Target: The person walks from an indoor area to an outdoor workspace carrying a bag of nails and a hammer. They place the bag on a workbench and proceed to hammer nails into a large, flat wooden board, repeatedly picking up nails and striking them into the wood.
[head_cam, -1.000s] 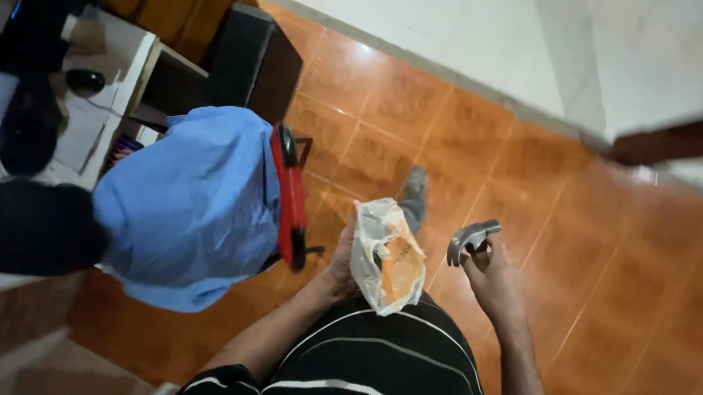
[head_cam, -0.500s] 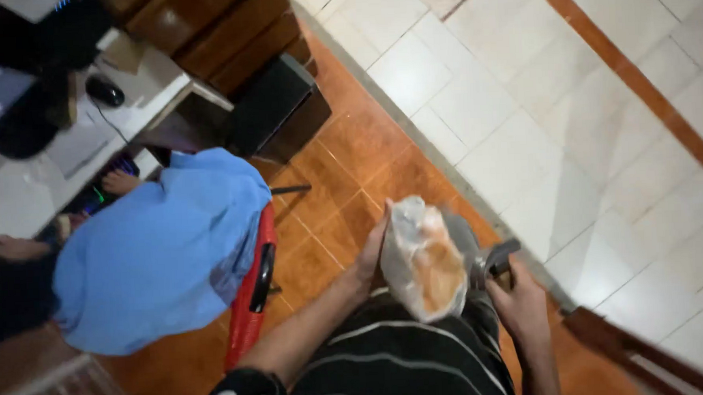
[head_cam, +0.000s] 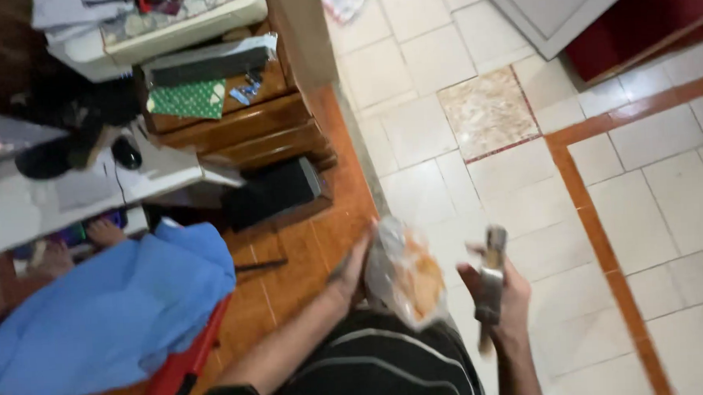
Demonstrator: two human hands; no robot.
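The left hand [head_cam: 357,262] is pressed flat against the side of a clear plastic bag [head_cam: 405,276] with something orange and pale inside it; the fingers lie together along the bag's left face, and whether they curl round behind it cannot be told through the blur. The bag is held upright in front of the person's black shirt with thin white stripes [head_cam: 375,370], above the seam where the orange floor tiles [head_cam: 291,255] meet the white floor tiles [head_cam: 668,199]. The right hand [head_cam: 504,293] is just beside the bag on its right, fingers clamped around the handle of a grey metal tool [head_cam: 491,280] that stands roughly upright, its wider head at the top; its exact kind is too smeared to tell. Bag and tool are near each other but do not appear to touch. To the left, a blue cloth [head_cam: 111,311] is draped over a red chair [head_cam: 177,371], whose frame shows at the cloth's lower right edge. Beyond it stands a white desk [head_cam: 59,202]; near the desk's right edge lies a black computer mouse [head_cam: 127,153], and a bare foot [head_cam: 104,230] shows under the desk's front edge. A black box [head_cam: 276,193] sits on the floor just off the desk's right corner, in front of a wooden cabinet [head_cam: 238,123] stacked with papers and a green dotted sheet [head_cam: 187,99].
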